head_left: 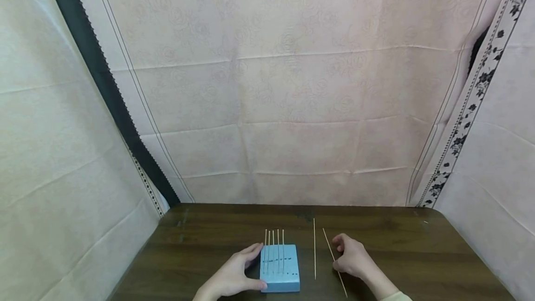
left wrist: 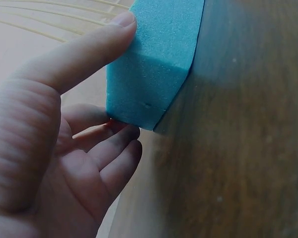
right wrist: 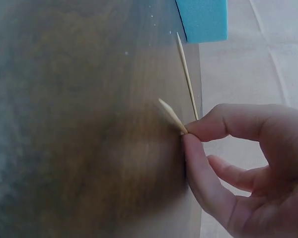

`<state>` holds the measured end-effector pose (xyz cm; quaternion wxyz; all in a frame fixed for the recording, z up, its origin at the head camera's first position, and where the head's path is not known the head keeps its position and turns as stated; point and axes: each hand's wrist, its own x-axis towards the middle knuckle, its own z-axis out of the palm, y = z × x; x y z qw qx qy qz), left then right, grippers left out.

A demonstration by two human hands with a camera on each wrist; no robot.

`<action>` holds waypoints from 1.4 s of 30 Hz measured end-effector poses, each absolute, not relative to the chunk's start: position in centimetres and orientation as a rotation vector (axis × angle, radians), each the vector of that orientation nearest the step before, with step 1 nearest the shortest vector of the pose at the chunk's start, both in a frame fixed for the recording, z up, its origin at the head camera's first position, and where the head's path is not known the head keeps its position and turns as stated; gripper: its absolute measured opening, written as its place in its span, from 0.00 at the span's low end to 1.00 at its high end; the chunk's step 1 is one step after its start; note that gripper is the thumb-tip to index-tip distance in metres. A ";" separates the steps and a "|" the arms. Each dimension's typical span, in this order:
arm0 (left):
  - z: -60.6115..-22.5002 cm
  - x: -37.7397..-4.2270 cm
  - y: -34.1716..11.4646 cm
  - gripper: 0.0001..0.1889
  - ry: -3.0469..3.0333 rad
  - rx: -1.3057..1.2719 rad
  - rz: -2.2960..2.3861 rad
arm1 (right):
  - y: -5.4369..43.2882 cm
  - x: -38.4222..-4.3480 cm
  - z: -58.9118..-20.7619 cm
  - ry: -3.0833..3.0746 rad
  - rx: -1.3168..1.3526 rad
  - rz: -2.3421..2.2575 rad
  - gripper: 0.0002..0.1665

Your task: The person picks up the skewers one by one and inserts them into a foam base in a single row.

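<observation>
A light blue foam block (head_left: 291, 264) sits near the table's front edge. Several thin wooden skewers (head_left: 283, 238) stand upright in it, in a row. My left hand (head_left: 236, 273) grips the block's left side, thumb at the near corner and fingers at the far one; the left wrist view shows the block (left wrist: 154, 64) between thumb and fingers. To the right, my right hand (head_left: 353, 257) pinches a wooden skewer (head_left: 343, 287) between thumb and index finger. Its pointed end (right wrist: 171, 115) sticks out past the fingertips in the right wrist view. Between block and right hand lies a second loose skewer (head_left: 315, 250).
The dark brown wooden table (head_left: 200, 245) has rounded far corners. Pale cloth (head_left: 292, 106) hangs behind it and along both sides. Small holes dot the block's upper face, and tiny white specks (right wrist: 126, 53) lie on the tabletop.
</observation>
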<state>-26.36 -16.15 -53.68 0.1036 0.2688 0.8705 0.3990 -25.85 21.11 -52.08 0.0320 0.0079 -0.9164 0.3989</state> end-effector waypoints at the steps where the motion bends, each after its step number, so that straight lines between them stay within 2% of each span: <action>1: -53.7 -26.4 -16.1 0.55 2.571 0.790 1.172 | 21.1 -25.9 -52.0 -2.822 0.025 1.228 0.38; 7: -53.7 -26.5 -16.1 0.55 2.575 0.786 1.168 | 21.1 -25.9 -52.1 -2.787 0.010 1.302 0.40; 13: -53.7 -26.4 -16.1 0.55 2.564 0.782 1.187 | 21.6 -25.8 -52.1 -2.721 0.004 1.646 0.44; 19: -53.8 -26.7 -16.0 0.55 2.559 0.796 1.190 | 22.6 -25.9 -51.5 -2.650 0.123 1.966 0.45; 32: -54.3 -27.0 -16.2 0.55 2.548 0.776 1.187 | 19.8 -24.9 -48.3 -2.367 0.327 2.317 0.33; 42: -54.2 -26.9 -16.2 0.54 2.537 0.773 1.195 | 15.6 -24.2 -47.9 -2.170 0.284 2.083 0.26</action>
